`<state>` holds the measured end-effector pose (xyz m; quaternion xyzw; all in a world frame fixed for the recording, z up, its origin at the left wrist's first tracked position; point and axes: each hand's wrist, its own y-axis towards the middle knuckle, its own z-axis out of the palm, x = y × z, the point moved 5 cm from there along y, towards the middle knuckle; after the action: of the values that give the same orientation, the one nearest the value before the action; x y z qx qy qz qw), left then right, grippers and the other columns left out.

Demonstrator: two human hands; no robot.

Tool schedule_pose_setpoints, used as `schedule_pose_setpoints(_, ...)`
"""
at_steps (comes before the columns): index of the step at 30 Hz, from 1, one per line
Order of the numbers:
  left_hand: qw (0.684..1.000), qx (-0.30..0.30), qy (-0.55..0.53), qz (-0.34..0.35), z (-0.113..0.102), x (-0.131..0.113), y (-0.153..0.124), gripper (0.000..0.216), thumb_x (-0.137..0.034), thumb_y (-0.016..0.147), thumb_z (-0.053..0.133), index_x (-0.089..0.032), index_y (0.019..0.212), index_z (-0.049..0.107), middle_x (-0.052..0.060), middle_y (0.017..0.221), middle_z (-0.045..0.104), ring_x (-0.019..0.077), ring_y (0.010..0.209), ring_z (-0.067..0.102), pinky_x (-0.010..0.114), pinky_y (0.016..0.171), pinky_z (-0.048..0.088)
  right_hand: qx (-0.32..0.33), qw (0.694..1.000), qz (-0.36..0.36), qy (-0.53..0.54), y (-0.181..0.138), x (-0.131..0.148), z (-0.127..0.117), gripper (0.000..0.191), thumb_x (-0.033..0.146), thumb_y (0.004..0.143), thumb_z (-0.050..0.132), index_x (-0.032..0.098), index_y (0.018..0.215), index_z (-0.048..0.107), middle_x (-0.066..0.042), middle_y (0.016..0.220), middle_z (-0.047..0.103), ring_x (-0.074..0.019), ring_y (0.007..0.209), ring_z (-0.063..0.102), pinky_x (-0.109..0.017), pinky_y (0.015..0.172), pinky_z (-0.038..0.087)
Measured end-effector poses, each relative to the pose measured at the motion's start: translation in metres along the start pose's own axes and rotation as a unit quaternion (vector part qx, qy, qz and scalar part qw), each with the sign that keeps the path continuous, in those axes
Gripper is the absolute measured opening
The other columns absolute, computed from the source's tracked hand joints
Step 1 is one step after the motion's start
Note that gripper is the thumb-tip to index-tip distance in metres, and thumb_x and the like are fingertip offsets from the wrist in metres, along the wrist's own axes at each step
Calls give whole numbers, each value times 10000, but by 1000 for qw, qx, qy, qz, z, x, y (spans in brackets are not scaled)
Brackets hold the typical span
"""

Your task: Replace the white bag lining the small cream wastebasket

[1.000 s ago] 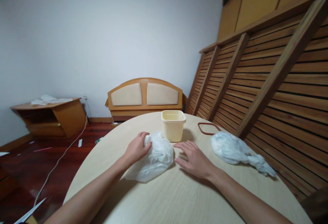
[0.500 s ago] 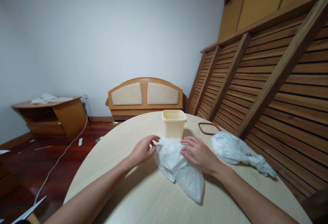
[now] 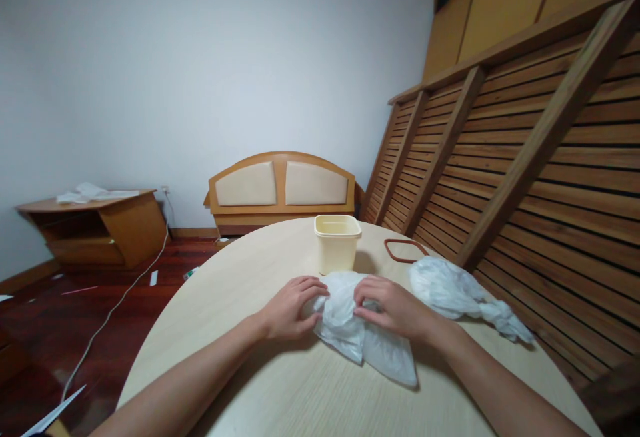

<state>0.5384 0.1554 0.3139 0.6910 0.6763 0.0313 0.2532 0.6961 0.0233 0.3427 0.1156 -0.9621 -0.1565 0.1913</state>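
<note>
A white plastic bag [image 3: 360, 337] lies on the round pale wooden table [image 3: 310, 397] in front of me. My left hand [image 3: 293, 307] grips its left end with curled fingers. My right hand [image 3: 393, 307] pinches its top from the right. Just behind the bag stands an open cream plastic tub [image 3: 337, 242]. A second white plastic bag [image 3: 460, 294], twisted at one end, lies to the right.
A brown rectangular ring [image 3: 406, 250] lies on the table right of the tub. Slatted wooden bed frames [image 3: 525, 157] lean along the right. A padded headboard [image 3: 283, 190] stands against the back wall; a low wooden cabinet [image 3: 95, 227] stands at the left, with a cable on the floor.
My right hand came onto the bag, the bag was turned and pulled toward the right, and now both hands have closed on its top near the tub.
</note>
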Motion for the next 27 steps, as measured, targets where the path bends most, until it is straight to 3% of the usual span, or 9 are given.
schedule_pose_setpoints(3,1000,9,1,-12,0,-4,-1,553,-328,790,670,-195,1308,531,111,1325,610,288,1272,512,447,1111,388,-52,994,75,61,0,-10,-8,235,394,957,537,197,886,645,-43,878,702,-191,834,633,-316,798,474)
schedule_pose_setpoints(5,999,-11,5,-46,0,-2,0,486,-366,820,644,-194,1266,551,113,1250,652,282,1176,581,433,1046,438,-77,987,105,96,0,-13,-12,267,427,962,522,196,883,631,-30,846,694,-178,783,629,-292,744,473)
schedule_pose_setpoints(9,988,-87,-39,-125,-3,7,2,231,-355,934,487,-211,1030,641,59,952,727,197,852,667,310,799,512,-129,976,110,138,-1,-15,-17,271,445,948,544,194,899,635,-27,843,679,-176,805,633,-279,735,478)
schedule_pose_setpoints(14,947,-193,-167,-193,-18,17,3,274,-396,918,510,-173,865,660,52,785,704,155,673,628,240,603,481,-176,966,120,146,-4,-26,-23,245,421,893,624,194,983,636,-44,884,681,-183,816,629,-298,741,500)
schedule_pose_setpoints(19,885,-251,-294,-259,-28,29,3,364,-518,799,626,-156,829,642,19,677,630,141,563,591,212,463,431,-162,967,125,152,-5,-36,-24,270,344,827,683,192,1042,625,-43,878,685,-158,719,590,-291,682,504)
schedule_pose_setpoints(21,866,-278,-319,-265,-31,33,3,393,-541,760,659,-152,815,637,13,675,628,130,550,580,213,473,439,-147,968,126,160,-6,-38,-23,288,325,829,670,188,1076,615,-42,882,685,-140,668,562,-276,646,491)
schedule_pose_setpoints(27,849,-319,-330,-263,-35,39,2,366,-513,732,682,-152,784,648,18,700,658,129,599,590,220,544,469,-62,985,146,65,-9,-33,-13,302,421,807,688,203,1008,627,-5,801,653,-143,634,552,-258,601,425)
